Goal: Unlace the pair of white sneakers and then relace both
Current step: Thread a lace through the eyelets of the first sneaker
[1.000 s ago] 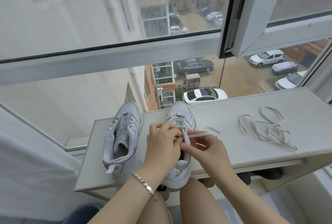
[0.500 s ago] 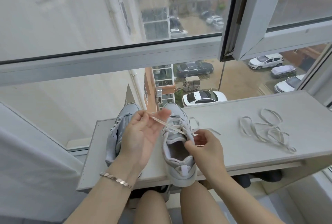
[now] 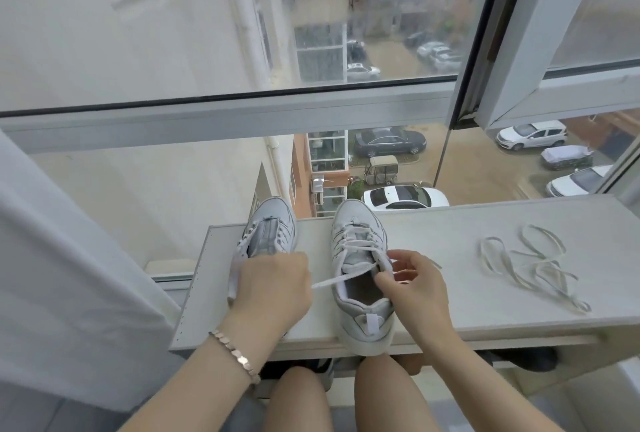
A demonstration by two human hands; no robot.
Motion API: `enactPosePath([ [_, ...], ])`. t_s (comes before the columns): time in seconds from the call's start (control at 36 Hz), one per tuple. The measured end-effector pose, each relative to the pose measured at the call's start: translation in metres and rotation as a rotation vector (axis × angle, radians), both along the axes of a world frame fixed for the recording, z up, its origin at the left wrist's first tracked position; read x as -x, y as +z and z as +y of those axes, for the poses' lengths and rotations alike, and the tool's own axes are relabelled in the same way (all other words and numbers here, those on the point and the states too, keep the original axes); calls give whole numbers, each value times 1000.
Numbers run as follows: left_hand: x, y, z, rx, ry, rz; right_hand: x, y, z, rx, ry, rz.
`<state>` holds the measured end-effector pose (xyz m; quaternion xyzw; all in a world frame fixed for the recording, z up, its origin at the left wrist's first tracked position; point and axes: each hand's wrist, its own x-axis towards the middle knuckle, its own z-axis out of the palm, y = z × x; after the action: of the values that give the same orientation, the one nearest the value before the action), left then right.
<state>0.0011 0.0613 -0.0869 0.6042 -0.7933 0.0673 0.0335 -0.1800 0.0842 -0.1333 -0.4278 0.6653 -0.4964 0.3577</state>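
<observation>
Matt pale wood-grain shelf (image 3: 450, 234), flat woven cloth loose lace (image 3: 530, 269).

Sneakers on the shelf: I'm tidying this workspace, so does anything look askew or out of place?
The heel of the laced sneaker overhangs the near edge of the shelf, so it could tip. A loose lace lies tangled to its right. The other sneaker has empty eyelets.

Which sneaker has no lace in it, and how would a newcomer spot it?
On the pale shelf under the window, two white sneakers stand side by side near its left end. It is the left sneaker, partly behind the left hand: bare eyelets and an exposed tongue, while the right sneaker is laced.
</observation>
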Motion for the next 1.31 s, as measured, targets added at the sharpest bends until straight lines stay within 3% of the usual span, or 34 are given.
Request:
enactPosePath([
  [0.14,31,0,4,-85,-78,457,15,2,-6,1,137,67],
  [0.22,41,-4,2,-116,-10,558,29,1,-15,-58,285,157],
  [0.31,45,-7,1,-150,32,633,37,-1,-20,-225,421,366],
  [0.44,43,-10,2,-173,48,734,41,2,-12,-202,540,435],
  [0.5,41,-12,2,-166,40,764,44,5,-7,-136,464,409],
  [0.58,39,-13,3,-163,35,772,46,23,-4,76,275,193],
  [0.69,45,-1,5,-61,21,812,43,64,-3,266,295,-38],
  [0.75,52,13,5,-241,36,948,37,78,-1,248,352,-17],
  [0.81,60,30,4,-631,95,1182,29,86,1,223,439,60],
  [0.86,64,42,2,-943,154,1443,21,88,4,224,544,256],
  [0.89,64,46,0,-1002,171,1555,19,88,5,230,591,389],
  [0.94,58,49,-6,-1024,203,1710,16,87,7,239,649,563],
  [1.08,31,55,-22,-1108,278,2045,23,83,10,174,657,505],
  [1.17,18,54,-32,-1036,401,2293,32,76,11,93,656,421],
  [1.22,13,51,-38,-953,455,2348,37,74,11,58,623,371],
  [1.31,11,43,-40,-891,454,2281,38,71,8,54,575,298],
])
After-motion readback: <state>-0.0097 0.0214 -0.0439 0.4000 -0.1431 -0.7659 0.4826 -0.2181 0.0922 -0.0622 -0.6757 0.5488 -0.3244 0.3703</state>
